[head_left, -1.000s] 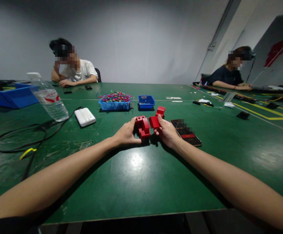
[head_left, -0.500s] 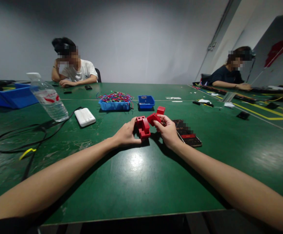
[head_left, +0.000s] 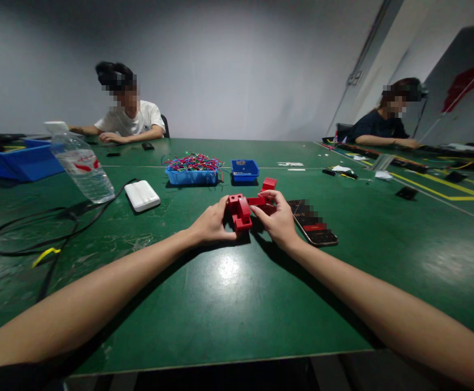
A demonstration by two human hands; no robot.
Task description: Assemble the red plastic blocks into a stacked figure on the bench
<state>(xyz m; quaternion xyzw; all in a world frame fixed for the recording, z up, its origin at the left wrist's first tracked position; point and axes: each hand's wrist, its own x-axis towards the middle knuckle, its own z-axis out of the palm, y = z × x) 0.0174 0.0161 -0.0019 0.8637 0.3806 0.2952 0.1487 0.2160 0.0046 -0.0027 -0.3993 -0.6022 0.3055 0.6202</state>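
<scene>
My left hand (head_left: 211, 222) is closed around the side of a red block (head_left: 242, 214), which has small holes in its top and a curved part on its right. Thumb and fingers of my right hand (head_left: 278, 217) pinch a smaller red piece (head_left: 255, 201) right beside that block. Whether the two red parts touch, I cannot tell. Just behind my right fingers is another red block (head_left: 269, 184), its lower part hidden by them. To the right of my right hand a phone (head_left: 314, 225) lies on the green table (head_left: 220, 320).
Farther back are a blue bin of coloured wires (head_left: 192, 175) and a small blue bin (head_left: 244, 170). On the left are a water bottle (head_left: 82, 165), a white box (head_left: 142, 195) and a black cable (head_left: 20, 254). Two people sit across the table.
The small red piece in my right hand has turned from tilted to nearly level, lower beside the block. My left hand stays put. The person at left has lowered an arm.
</scene>
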